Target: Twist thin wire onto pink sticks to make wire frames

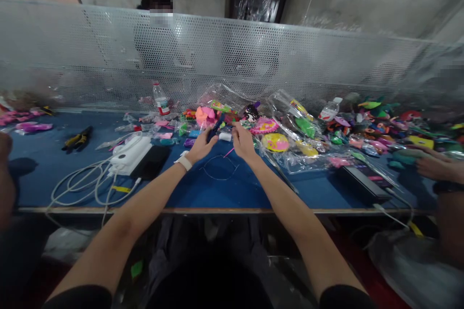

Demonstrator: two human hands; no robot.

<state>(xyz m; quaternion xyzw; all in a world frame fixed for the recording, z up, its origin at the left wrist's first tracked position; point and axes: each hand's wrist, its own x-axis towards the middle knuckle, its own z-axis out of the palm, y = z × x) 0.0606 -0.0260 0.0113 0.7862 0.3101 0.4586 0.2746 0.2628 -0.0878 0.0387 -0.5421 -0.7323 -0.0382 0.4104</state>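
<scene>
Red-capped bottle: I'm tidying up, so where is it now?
In the head view, the red-capped bottle stands left of centre at the back of the blue tabletop, near the perforated metal screen, beyond and left of the left hand.

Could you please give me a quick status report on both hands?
Left hand at dark blue object, grip unclear. Right hand beside small white item. Yellow-and-pink piece, clear plastic cluttering right side.
</scene>
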